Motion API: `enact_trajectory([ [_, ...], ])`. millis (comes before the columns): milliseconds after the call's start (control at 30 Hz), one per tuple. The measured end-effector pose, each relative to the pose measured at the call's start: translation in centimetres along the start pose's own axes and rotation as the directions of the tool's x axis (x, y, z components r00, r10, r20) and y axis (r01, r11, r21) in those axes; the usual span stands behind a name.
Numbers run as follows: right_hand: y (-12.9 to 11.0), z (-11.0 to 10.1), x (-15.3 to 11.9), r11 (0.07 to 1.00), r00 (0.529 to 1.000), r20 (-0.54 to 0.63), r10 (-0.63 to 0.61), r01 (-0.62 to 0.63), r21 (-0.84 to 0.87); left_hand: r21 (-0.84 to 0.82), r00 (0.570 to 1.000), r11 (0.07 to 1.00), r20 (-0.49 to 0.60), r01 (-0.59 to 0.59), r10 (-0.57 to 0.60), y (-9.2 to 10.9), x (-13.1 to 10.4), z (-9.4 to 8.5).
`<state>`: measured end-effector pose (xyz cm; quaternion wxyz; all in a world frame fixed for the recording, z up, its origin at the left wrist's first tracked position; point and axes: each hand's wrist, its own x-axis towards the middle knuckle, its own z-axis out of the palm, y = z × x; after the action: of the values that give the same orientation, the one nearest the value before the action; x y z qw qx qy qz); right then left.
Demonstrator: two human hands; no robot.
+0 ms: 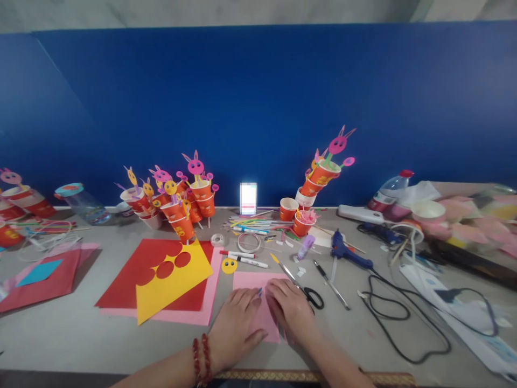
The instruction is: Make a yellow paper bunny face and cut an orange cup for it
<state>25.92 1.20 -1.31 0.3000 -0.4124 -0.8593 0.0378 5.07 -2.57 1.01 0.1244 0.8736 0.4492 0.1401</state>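
Note:
A sheet of pink paper (250,278) lies on the table in front of me, partly hidden under both hands. My left hand (237,322) rests flat on its left side, fingers extended, a red bead bracelet at the wrist. On the right side of the sheet, my right hand (294,308) has its fingers bent and pressed together at the paper, which looks creased or folded there. Black-handled scissors (314,297) lie just beyond my right hand. A yellow smiley face cutout (229,265) sits above the sheet's left corner, near some markers (246,260).
To the left, yellow paper (173,288) with round cutouts lies over red paper (121,283). Decorated orange cups (181,226) stand behind. A blue glue gun (347,252), its cord, a pen (331,284) and a white power strip (456,328) occupy the right. A lit phone (248,198) stands at the back.

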Motion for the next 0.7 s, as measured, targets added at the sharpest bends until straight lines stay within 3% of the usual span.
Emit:
enact_trajectory([
  [67, -0.1, 0.0, 0.1, 1.0, 1.0, 0.008, -0.005, 0.005, 0.023, 0.0, 0.997, 1.0, -0.071, -0.005, 0.005, -1.8, 0.1, -0.4],
  [167, 0.0, 0.0, 0.0, 0.999, 1.0, 0.012, 0.005, -0.005, 0.047, 0.055, 0.959, 0.974, -0.194, 0.219, -0.205, -5.6, 1.0, -1.7],
  [233, 0.1, 0.1, -0.1, 0.999, 1.0, 0.005, 0.013, -0.013, 0.037, 0.071, 0.936, 0.952, -0.217, 0.297, -0.276, -8.0, 2.0, -2.5],
  [333, 0.3, 0.1, -0.3, 1.0, 1.0, 0.005, 0.024, -0.024, 0.014, 0.074, 0.935, 0.945, -0.192, 0.318, -0.299, -10.3, 3.1, -2.9],
  [700, 0.3, -0.1, -0.3, 0.998, 0.999, -0.01, 0.036, -0.036, 0.048, 0.049, 0.943, 0.946, -0.105, 0.322, -0.316, -11.1, 4.1, -2.4],
])
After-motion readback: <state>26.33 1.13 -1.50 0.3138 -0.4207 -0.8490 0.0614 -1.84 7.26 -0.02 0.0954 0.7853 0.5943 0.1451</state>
